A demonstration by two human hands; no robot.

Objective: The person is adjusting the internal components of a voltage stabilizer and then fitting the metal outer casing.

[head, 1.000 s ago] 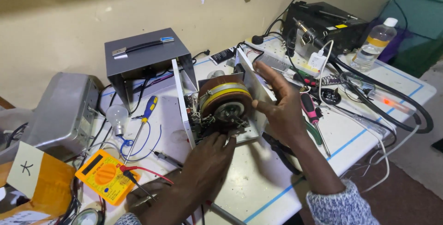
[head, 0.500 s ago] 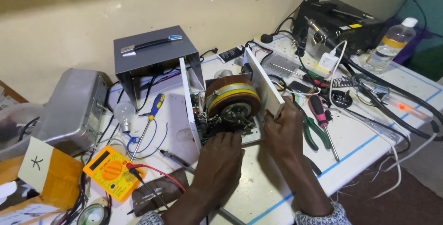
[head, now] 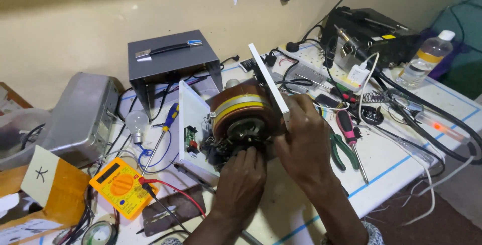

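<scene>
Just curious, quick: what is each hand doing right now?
Left hand: fingers on the wound coil, grip unclear.
Right hand: closed on the white panel.

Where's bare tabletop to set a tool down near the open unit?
Bare patch of white table right of the green pliers and red-handled screwdriver, inside the blue line. A smaller patch sits in front of the hands, near edge. Crowded: cables behind the right hand; yellow multimeter, leads and bulb beyond the left hand.
</scene>
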